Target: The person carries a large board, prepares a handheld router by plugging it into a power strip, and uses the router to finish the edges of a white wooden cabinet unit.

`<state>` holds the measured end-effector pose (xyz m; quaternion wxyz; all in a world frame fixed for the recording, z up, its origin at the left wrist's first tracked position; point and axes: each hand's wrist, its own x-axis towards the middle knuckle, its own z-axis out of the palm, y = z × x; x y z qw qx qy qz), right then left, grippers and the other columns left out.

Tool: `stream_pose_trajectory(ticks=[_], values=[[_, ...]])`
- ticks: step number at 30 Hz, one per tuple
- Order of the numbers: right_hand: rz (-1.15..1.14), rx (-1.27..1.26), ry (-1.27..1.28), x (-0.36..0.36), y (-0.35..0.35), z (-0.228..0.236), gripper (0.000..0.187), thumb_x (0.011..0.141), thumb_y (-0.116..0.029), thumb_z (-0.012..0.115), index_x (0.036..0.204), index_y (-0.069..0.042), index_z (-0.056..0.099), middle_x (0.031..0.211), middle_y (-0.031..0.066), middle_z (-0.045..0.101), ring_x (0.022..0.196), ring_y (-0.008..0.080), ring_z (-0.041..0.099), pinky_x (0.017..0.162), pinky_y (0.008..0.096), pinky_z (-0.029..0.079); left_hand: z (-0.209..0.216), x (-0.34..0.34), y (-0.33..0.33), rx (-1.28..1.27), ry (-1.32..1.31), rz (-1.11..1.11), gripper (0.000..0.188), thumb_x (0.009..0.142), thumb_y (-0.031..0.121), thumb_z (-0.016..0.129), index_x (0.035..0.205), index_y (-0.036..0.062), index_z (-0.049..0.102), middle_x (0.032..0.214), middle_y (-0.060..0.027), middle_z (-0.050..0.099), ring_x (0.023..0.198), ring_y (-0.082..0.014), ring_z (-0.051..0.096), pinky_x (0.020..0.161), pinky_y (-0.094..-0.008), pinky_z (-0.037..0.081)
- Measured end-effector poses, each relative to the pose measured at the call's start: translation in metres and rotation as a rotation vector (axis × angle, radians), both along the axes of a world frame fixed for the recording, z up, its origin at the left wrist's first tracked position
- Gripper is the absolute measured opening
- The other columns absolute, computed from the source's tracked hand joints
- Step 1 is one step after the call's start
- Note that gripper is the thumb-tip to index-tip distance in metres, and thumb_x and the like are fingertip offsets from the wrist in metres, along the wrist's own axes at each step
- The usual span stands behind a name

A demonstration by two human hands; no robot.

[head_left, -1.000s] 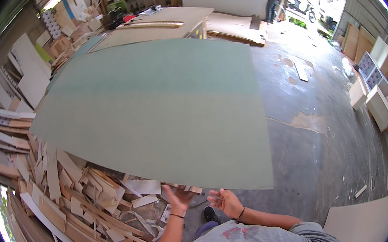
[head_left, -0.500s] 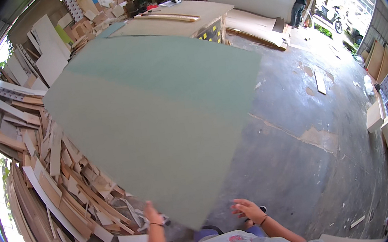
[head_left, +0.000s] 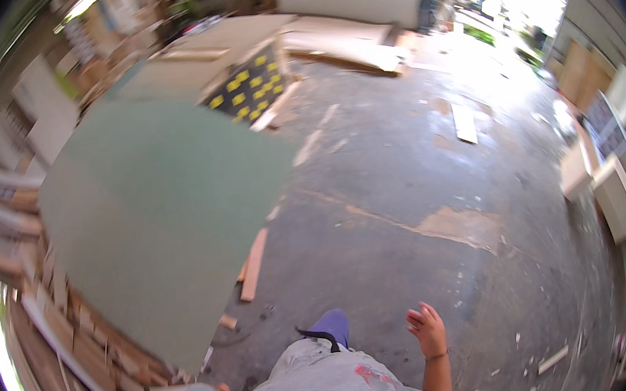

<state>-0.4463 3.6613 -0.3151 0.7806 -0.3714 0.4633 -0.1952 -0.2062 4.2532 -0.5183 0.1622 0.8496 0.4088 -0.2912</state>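
Observation:
A large flat green board point(head_left: 150, 191) spreads across the left half of the head view, its far end by the wooden worktable point(head_left: 233, 33). Its near corner points toward my body. Only a small patch of my left hand point(head_left: 223, 389) shows beside my grey shirt, a little below that corner; the fingers are hidden, and I cannot tell whether it touches anything. Out to the right, my right hand point(head_left: 427, 329) is raised over the floor with its fingers apart and loosely bent. It holds nothing and is away from the board.
Scrap wood strips point(head_left: 74, 338) lie heaped along the left. A pinkish plank point(head_left: 254, 265) lies on the concrete floor point(head_left: 384, 280) by the board's right edge. Sheets point(head_left: 341, 34) are stacked at the back, near a person point(head_left: 427, 1). Pale boxes point(head_left: 616, 199) stand at right.
My view has turned right, so the board sits farther left and the worktable's dark side with yellow patches shows more. My left hand has dropped mostly out of sight; my right hand remains free.

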Motion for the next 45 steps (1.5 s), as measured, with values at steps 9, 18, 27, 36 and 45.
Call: stream_pose_trajectory(ticks=[9, 18, 27, 36, 45], values=[[-0.034, -0.408, 0.288, 0.006, -0.339, -0.059, 0.042, 0.09, -0.023, 0.057, 0.124, -0.001, 0.049, 0.099, 0.0119, 0.065, 0.083, 0.0178, 0.064, 0.066, 0.0286, 0.05, -0.058, 0.159, -0.413, -0.169, 0.211, -0.798, 0.024, 0.085, 0.035, 0.057, 0.098, 0.015, 0.058, 0.083, -0.0027, 0.061, 0.068, -0.0174, 0.057, 0.058, -0.0362, 0.045], [-0.156, 0.362, 0.956, -0.193, -0.362, -0.199, 0.029, 0.082, -0.023, 0.059, 0.101, -0.001, 0.061, 0.081, 0.01, 0.064, 0.068, 0.0205, 0.06, 0.059, 0.0341, 0.048, 0.08, 0.184, -1.047, -1.331, -0.134, -0.939, 0.032, 0.09, 0.03, 0.058, 0.11, 0.0051, 0.056, 0.093, -0.0058, 0.064, 0.089, -0.0158, 0.062, 0.068, -0.0256, 0.047], [0.199, 0.325, 0.973, -0.079, -0.628, -0.232, 0.024, 0.081, -0.024, 0.057, 0.088, -0.002, 0.063, 0.075, 0.0104, 0.063, 0.065, 0.0217, 0.06, 0.059, 0.0349, 0.048, -0.019, 0.214, -1.256, -0.803, 0.124, -1.417, 0.046, 0.084, 0.046, 0.057, 0.081, 0.0009, 0.066, 0.087, -0.019, 0.065, 0.085, -0.0305, 0.062, 0.078, -0.0376, 0.047], [-0.22, -0.568, 0.444, 0.13, -1.242, -0.164, 0.033, 0.089, -0.02, 0.058, 0.115, 0.0, 0.054, 0.086, 0.0075, 0.064, 0.073, 0.015, 0.062, 0.063, 0.0285, 0.05, -0.052, 0.356, -1.278, -0.086, 0.458, -1.125, 0.045, 0.092, 0.042, 0.041, 0.111, 0.0071, 0.062, 0.103, -0.0186, 0.06, 0.094, -0.0338, 0.056, 0.078, -0.0428, 0.044], [0.21, -0.302, 0.683, 0.213, -1.401, -0.178, 0.037, 0.083, -0.025, 0.064, 0.109, 0.001, 0.06, 0.086, 0.0119, 0.068, 0.073, 0.0162, 0.065, 0.063, 0.0297, 0.051, -0.001, 0.438, -1.794, -0.933, 0.134, -0.464, 0.031, 0.087, 0.036, 0.06, 0.103, 0.01, 0.059, 0.079, -0.0023, 0.061, 0.067, -0.0111, 0.059, 0.048, -0.0254, 0.04]])
